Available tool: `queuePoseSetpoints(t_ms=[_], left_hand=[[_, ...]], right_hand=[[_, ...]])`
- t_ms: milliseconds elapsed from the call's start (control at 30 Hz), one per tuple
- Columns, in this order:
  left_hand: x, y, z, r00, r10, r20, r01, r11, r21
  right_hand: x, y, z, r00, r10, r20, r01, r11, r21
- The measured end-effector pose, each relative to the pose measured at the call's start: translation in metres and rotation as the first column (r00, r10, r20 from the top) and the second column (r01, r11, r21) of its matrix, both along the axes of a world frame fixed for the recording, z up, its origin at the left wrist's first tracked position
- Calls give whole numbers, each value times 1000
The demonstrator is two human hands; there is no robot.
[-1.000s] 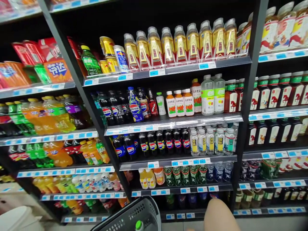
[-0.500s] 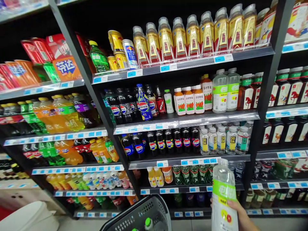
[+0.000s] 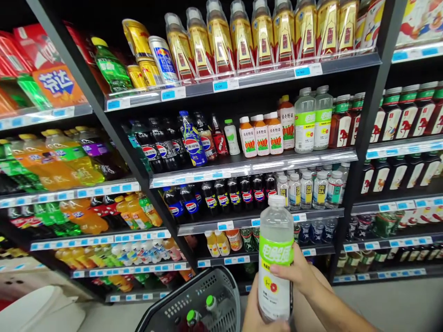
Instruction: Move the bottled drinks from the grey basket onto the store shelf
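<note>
I hold a clear drink bottle [image 3: 276,240] with a white cap and a green-and-white label upright in front of the drinks shelves. My right hand [image 3: 300,275] wraps round its middle from the right, fingers across the label. My left hand [image 3: 255,317] cups the bottle's lower left side at the bottom edge of the view, fingers mostly hidden. Two matching bottles [image 3: 313,119] stand on the second shelf, above and to the right. A grey plastic shopping basket [image 3: 204,295] sits just left of my hands, with green-capped bottles [image 3: 209,302] inside.
Black shelving [image 3: 254,162] fills the view, packed with cola bottles [image 3: 194,140], gold-labelled bottles [image 3: 242,39], soda water [image 3: 313,189] and orange and green drinks [image 3: 62,159]. A white rounded object [image 3: 34,311] lies at the lower left. Pale floor shows at the lower right.
The bottle has come up from the lower right edge to the middle of the view, and my left hand has joined the right on it. The view has shifted to the right.
</note>
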State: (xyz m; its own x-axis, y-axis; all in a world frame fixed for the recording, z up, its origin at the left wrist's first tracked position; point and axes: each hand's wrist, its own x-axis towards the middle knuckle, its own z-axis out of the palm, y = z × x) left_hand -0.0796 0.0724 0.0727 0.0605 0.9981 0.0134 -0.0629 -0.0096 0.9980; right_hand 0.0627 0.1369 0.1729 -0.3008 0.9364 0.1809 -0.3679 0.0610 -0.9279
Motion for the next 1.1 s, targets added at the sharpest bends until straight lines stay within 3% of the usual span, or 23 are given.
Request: queuePoseSetpoints(t_ms=[100,167,300,400,567,767,1000,1100], left_hand=[[14,4,-11,986,44,158,-53,997,51],[23,-5,-18,955,96,282,-106,994,18],[38,-24,-22,894,122,431,-111,992,-52],[41,-29,-22,881,69,468,-68,998,-17],[37,-28,-23,871,-2,491,-26,998,49],[34,-29,-20,899,14,437,-54,995,79],[41,-36,-29,909,201,365,-252,963,99],[40,-39,-36,928,193,318,-248,958,142]], right_hand=[[-2,-6,8,993,-53,105,50,998,38],[2,-14,9,970,-99,222,87,994,59],[9,-30,13,835,-171,523,120,984,130],[9,-36,20,789,-209,578,127,976,180],[7,-38,21,831,-191,522,109,977,185],[8,-39,16,911,-158,381,81,974,210],[7,-43,3,973,-26,229,-17,983,182],[6,-47,-6,985,15,170,-45,983,175]])
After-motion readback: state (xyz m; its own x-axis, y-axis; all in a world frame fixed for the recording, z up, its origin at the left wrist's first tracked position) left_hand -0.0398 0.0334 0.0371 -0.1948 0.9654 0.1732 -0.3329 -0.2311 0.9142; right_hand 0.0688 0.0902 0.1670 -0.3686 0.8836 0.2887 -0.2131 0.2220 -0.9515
